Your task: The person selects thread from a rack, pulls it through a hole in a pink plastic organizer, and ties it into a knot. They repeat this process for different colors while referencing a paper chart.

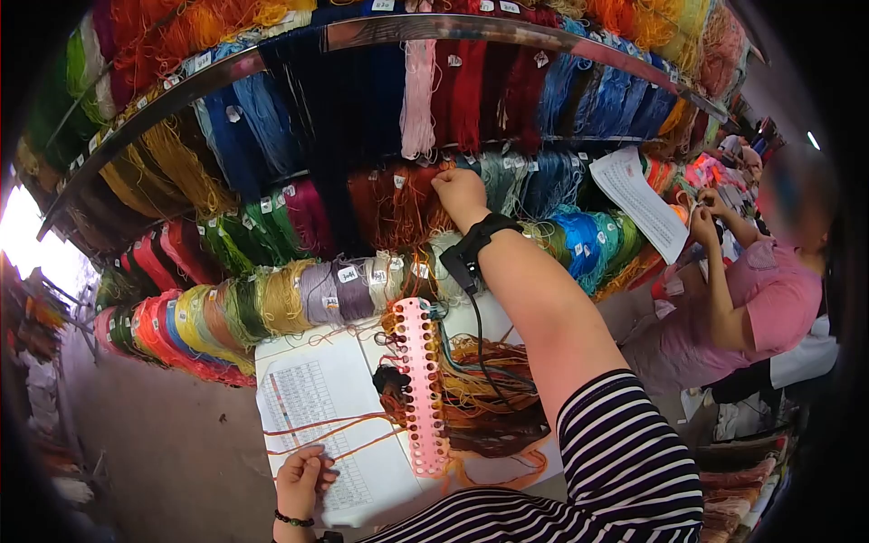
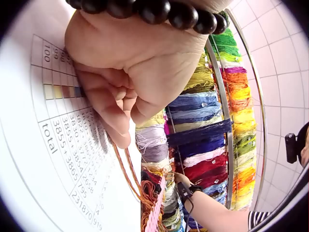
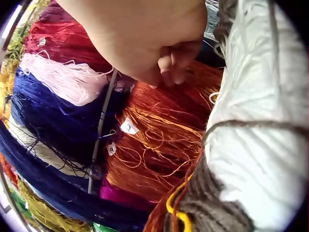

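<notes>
My left hand [image 1: 303, 480] is low over the printed sheet, its fingers loosely curled. Orange-brown threads [image 2: 126, 166] run from beside its fingertips to a pink perforated card [image 1: 422, 389]; whether the fingers pinch them I cannot tell. Reaching up to the rack, my right hand [image 1: 462, 193] pinches at a rust-orange thread skein [image 3: 161, 108] with curled fingers, the fingertips partly hidden by the palm. Small white labels hang on this skein. Brown and orange thread bundles [image 1: 493, 398] trail from the card's right side.
The printed sheet [image 1: 303, 389] lies on a white board. Curved metal rails [image 1: 362, 32] carry colourful skeins above, and a row of hanks [image 1: 344, 285] crosses in front. Another person in a pink shirt [image 1: 774, 299] stands at right beside a hanging paper list [image 1: 638, 199].
</notes>
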The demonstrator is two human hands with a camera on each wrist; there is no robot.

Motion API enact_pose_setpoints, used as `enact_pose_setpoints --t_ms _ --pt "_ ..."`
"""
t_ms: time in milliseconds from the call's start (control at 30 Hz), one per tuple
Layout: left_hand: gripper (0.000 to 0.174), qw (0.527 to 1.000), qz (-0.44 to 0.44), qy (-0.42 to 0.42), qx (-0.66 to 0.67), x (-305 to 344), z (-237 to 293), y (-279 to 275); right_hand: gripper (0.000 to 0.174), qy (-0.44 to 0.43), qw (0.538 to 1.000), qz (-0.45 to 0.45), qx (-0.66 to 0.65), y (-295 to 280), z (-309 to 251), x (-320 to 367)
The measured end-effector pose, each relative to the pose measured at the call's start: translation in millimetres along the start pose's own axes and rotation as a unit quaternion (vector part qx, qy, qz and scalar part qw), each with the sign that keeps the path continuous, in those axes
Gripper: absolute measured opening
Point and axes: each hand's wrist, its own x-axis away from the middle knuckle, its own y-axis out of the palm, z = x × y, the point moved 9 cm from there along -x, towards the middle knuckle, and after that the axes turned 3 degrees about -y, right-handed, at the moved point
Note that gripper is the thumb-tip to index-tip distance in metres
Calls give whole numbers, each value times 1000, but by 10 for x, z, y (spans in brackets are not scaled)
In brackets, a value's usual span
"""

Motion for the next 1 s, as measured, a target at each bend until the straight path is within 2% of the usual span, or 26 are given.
enact_pose_setpoints --t_ms 133,233,333,533,633,1000 --pt "21 1000 8 4 -20 14 12 1 22 1 998 53 17 -22 82 -31" --pt "21 1000 6 5 -13 7 8 2 22 -13 997 70 -20 -32 135 3" --pt "21 1000 5 5 -7 9 1 0 22 4 996 11 -93 79 222 9" --pt "21 1000 8 3 -14 -3 -20 -9 23 -14 999 35 1 -32 -29 19" --pt "21 1000 7 6 -18 13 -12 1 20 -1 998 61 1 5 42 4" --pt "21 1000 6 10 -25 22 22 11 15 51 984 24 -168 143 469 15"
